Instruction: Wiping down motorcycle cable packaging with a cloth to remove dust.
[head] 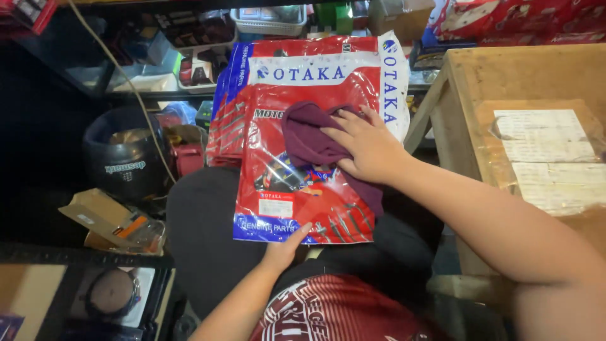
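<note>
**Supports and their loads, seen from above.**

At centre we see the person's lap (208, 233), in dark cloth, bearing a flat red plastic packet (303, 189); a purple cloth (309, 142) lies on the packet. Just beyond, a stack of like red packets (315, 69) leans up from the lap's far edge. To the right we find a wooden crate (461, 82) whose top carries a brown parcel (543, 158) wrapped in clear film with white paper labels. On the floor at left rest a dark helmet (123, 158) and, nearer, a small cardboard box (104, 218). Far shelves (95, 88) hold trays and baskets of small goods, too dim to tell apart.
</note>
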